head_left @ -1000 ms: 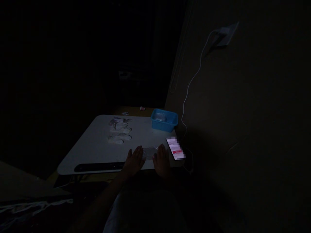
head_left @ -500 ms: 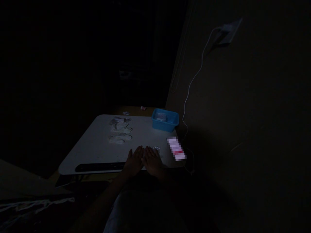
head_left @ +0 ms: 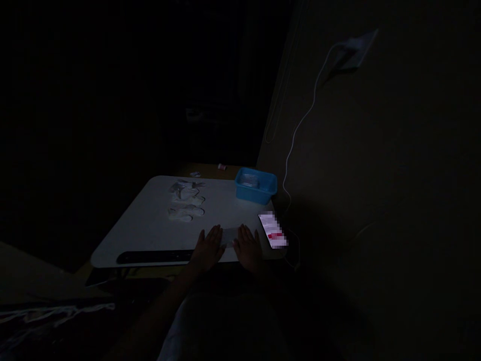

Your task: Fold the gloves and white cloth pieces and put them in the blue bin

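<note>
The room is very dark. My left hand (head_left: 208,249) and my right hand (head_left: 247,247) lie flat, fingers stretched out, on the near edge of a small white table (head_left: 150,225). Between them lies a thin clear plastic piece (head_left: 229,235), which both hands touch at its sides. A lit phone (head_left: 272,230) rests on the table just right of my right hand.
A blue plastic bin (head_left: 256,185) stands at the table's far right corner. Several pale gloves (head_left: 186,203) lie in a column mid-table. A white cable (head_left: 300,125) hangs down the wall from a socket (head_left: 353,47). Small items (head_left: 221,166) lie beyond the table.
My right hand had slid left over the plastic until it touched my left hand; it is back to the right now, and the plastic shows flat between the hands.
</note>
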`<act>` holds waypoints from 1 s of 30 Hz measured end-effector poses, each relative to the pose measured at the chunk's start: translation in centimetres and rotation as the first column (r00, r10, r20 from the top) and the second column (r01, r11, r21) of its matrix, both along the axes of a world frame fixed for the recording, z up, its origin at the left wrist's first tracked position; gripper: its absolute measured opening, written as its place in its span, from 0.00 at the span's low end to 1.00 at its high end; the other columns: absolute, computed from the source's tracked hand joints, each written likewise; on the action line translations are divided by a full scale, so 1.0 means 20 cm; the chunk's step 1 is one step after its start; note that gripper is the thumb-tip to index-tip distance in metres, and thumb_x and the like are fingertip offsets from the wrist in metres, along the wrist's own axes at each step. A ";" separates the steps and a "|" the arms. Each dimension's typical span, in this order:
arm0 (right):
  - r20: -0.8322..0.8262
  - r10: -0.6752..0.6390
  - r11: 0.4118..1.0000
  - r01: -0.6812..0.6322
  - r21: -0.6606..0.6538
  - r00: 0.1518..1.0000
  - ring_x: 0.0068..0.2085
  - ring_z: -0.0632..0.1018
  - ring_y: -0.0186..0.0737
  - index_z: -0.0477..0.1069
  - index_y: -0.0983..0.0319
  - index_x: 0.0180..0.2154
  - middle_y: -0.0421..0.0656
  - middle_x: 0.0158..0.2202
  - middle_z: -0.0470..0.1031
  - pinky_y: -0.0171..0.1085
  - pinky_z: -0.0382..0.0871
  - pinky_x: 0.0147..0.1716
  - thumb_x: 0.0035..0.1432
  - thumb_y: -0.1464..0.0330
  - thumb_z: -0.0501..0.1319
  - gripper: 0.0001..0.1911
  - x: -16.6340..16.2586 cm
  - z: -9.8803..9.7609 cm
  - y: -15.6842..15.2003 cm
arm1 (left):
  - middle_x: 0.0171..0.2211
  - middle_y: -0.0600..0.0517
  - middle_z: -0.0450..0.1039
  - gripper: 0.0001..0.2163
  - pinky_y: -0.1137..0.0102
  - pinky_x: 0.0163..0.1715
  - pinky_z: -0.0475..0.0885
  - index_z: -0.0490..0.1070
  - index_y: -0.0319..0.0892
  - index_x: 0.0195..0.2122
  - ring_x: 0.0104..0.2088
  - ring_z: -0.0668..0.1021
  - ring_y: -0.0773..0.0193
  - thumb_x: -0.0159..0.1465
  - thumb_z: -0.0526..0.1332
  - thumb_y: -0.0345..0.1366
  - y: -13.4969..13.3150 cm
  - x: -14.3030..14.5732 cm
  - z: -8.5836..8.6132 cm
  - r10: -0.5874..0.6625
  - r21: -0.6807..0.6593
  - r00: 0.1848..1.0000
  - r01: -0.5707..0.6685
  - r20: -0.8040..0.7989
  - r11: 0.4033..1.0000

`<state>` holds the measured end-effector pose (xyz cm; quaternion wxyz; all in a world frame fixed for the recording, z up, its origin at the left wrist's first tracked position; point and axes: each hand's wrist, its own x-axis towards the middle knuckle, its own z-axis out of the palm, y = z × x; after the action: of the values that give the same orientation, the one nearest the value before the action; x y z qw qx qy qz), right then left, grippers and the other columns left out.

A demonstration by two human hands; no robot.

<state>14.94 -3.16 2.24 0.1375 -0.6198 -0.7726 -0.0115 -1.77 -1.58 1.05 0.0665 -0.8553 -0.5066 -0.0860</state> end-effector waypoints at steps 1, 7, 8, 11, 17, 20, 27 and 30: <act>-0.001 -0.002 1.000 0.002 0.001 1.000 0.61 0.52 0.41 0.52 0.67 0.58 0.49 0.60 0.50 0.49 0.36 0.58 0.63 0.59 0.37 0.28 0.01 0.00 0.00 | 0.60 0.41 0.49 0.25 0.51 0.54 0.50 0.51 0.34 0.59 0.59 0.55 0.54 0.64 0.41 0.42 0.00 0.00 0.00 -0.001 -0.005 1.000 0.001 0.000 1.000; 0.000 -0.001 1.000 0.001 0.019 1.000 0.61 0.51 0.40 0.52 0.67 0.58 0.48 0.60 0.50 0.49 0.36 0.58 0.63 0.59 0.37 0.28 0.02 -0.01 0.00 | 0.59 0.38 0.51 0.28 0.57 0.55 0.53 0.54 0.30 0.57 0.59 0.55 0.54 0.63 0.43 0.46 0.01 -0.02 0.00 0.057 0.004 0.997 -0.057 0.047 0.998; 0.000 0.000 1.000 0.000 0.019 1.000 0.61 0.51 0.40 0.52 0.67 0.58 0.48 0.60 0.50 0.49 0.36 0.58 0.63 0.59 0.37 0.28 0.02 -0.01 0.00 | 0.58 0.37 0.52 0.28 0.59 0.55 0.54 0.55 0.29 0.57 0.59 0.56 0.54 0.63 0.43 0.47 0.01 -0.02 0.00 0.066 0.011 0.995 -0.067 0.072 0.998; 0.000 -0.002 1.000 0.002 0.017 1.000 0.61 0.51 0.40 0.52 0.67 0.58 0.48 0.60 0.51 0.49 0.36 0.58 0.63 0.59 0.37 0.27 0.01 -0.01 0.00 | 0.58 0.40 0.54 0.25 0.60 0.54 0.56 0.54 0.32 0.57 0.59 0.57 0.57 0.64 0.40 0.44 0.02 -0.03 0.00 0.068 0.034 0.986 -0.074 0.150 0.997; 0.005 0.000 1.000 -0.001 0.018 1.000 0.61 0.51 0.40 0.52 0.66 0.58 0.48 0.60 0.51 0.49 0.36 0.58 0.63 0.61 0.37 0.26 0.01 -0.02 0.00 | 0.59 0.42 0.52 0.25 0.58 0.57 0.50 0.50 0.35 0.59 0.59 0.55 0.58 0.65 0.39 0.44 -0.01 0.06 0.04 -0.198 0.048 0.974 0.194 0.114 0.980; 0.006 0.006 1.000 -0.006 0.015 1.000 0.61 0.51 0.40 0.52 0.66 0.58 0.48 0.60 0.51 0.49 0.36 0.58 0.63 0.62 0.37 0.26 0.02 -0.02 0.00 | 0.59 0.38 0.51 0.29 0.59 0.57 0.51 0.51 0.31 0.58 0.60 0.54 0.55 0.63 0.41 0.48 -0.03 0.11 0.03 -0.260 0.027 0.961 0.258 0.098 0.966; -0.002 0.000 1.000 0.000 -0.015 1.000 0.61 0.51 0.40 0.51 0.67 0.58 0.48 0.61 0.50 0.49 0.37 0.58 0.63 0.64 0.38 0.25 0.01 -0.01 0.00 | 0.58 0.39 0.54 0.29 0.59 0.56 0.50 0.54 0.31 0.57 0.59 0.56 0.55 0.64 0.38 0.48 -0.04 0.11 -0.01 -0.126 -0.017 0.992 0.127 0.030 0.992; -0.015 -0.011 1.000 0.011 -0.006 1.000 0.61 0.51 0.40 0.52 0.66 0.58 0.48 0.61 0.50 0.49 0.36 0.58 0.63 0.62 0.39 0.26 0.01 0.00 -0.01 | 0.59 0.40 0.53 0.27 0.60 0.56 0.51 0.55 0.32 0.57 0.59 0.56 0.56 0.64 0.38 0.46 -0.03 0.09 0.00 -0.045 -0.005 0.999 0.045 0.015 0.999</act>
<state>15.21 -3.27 2.16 0.1415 -0.6243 -0.7682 -0.0051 0.01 -2.27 1.01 0.0586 -0.8660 -0.4880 -0.0924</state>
